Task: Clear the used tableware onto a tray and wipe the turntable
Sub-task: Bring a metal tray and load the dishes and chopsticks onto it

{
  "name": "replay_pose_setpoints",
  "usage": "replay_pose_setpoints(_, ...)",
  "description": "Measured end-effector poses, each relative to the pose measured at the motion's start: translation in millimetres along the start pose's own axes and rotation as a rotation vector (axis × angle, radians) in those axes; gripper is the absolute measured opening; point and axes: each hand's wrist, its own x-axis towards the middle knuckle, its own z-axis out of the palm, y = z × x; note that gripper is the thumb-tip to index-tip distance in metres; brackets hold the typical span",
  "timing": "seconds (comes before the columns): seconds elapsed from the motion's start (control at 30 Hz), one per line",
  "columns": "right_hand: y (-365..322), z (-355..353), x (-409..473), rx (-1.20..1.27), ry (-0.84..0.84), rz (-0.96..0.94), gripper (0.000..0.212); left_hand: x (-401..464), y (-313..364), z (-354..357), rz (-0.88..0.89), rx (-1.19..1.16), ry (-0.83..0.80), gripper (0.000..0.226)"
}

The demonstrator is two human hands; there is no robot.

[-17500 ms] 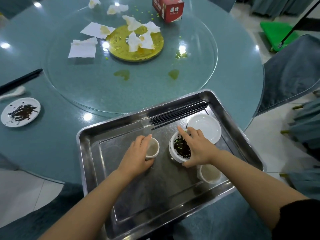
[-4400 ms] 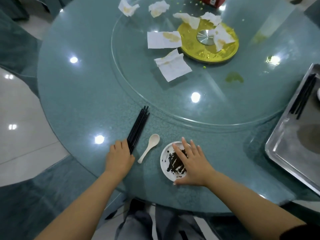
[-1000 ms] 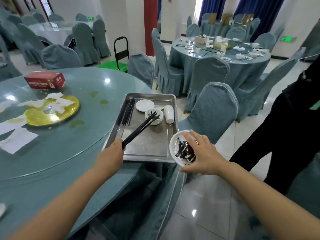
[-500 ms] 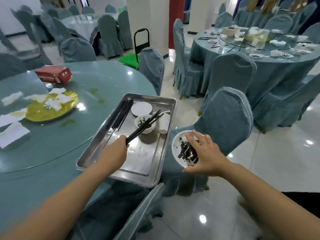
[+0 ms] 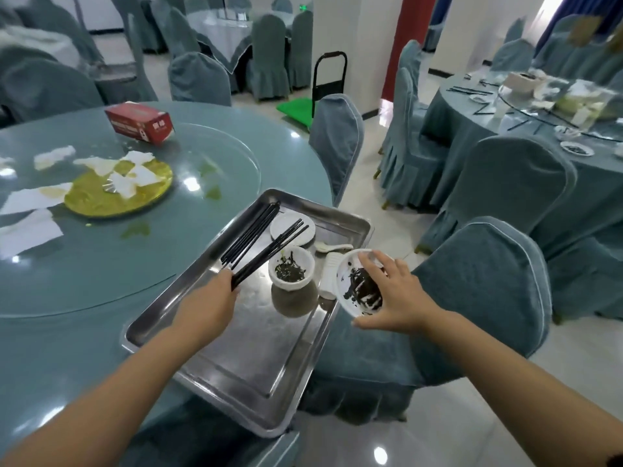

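Her left hand (image 5: 215,298) grips black chopsticks (image 5: 269,252) over the tray (image 5: 236,358) at the tabletop's near edge, while her right hand (image 5: 391,298) pinches the dirty saucer (image 5: 357,284) by its rim, seemingly ready to unload both.

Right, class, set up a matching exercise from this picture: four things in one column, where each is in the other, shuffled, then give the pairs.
Things:
1. Red box
2. Dirty saucer
3. Bowl
4. Napkins

Places:
A. standing on the tray
B. held in the right hand
C. at the turntable's far edge
D. lying on the gold disc

Pairs: 1-C, 2-B, 3-A, 4-D
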Motion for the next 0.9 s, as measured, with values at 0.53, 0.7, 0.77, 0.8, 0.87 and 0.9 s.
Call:
replay_pose_setpoints(0.53, 46.5, 13.8, 236.1, -0.116, -0.159, -0.276, 0.118, 97.7, 16.4, 49.0, -0.299, -0.026, -0.067, 0.015)
replay_pose_setpoints(0.7, 53.6, 25.0, 310.6, -0.105, -0.206, -0.39, 0.117, 120.2, 34.9, 59.0, -0.517, -0.046, -0.056, 0.023)
replay_pose_setpoints(0.77, 52.3, 28.3, 333.3, -0.121, -0.237, -0.434, 0.116, 122.0, 37.7, 63.1, -0.594, -0.093, -0.045, 0.019)
replay_pose_setpoints(0.8, 50.3, 30.7, 344.0, -0.125, -0.258, -0.452, 0.115, 122.2, 38.3, 65.4, -0.632, -0.108, -0.038, 0.018)
replay_pose_setpoints(0.87, 44.2, 36.5, 363.8, -0.137, -0.296, -0.491, 0.116, 124.1, 38.6, 68.5, -0.704, -0.12, -0.021, 0.018)
replay_pose_setpoints(0.9, 40.4, 40.0, 372.3, -0.149, -0.312, -0.509, 0.116, 125.6, 37.8, 69.8, -0.73, -0.124, -0.014, 0.019)
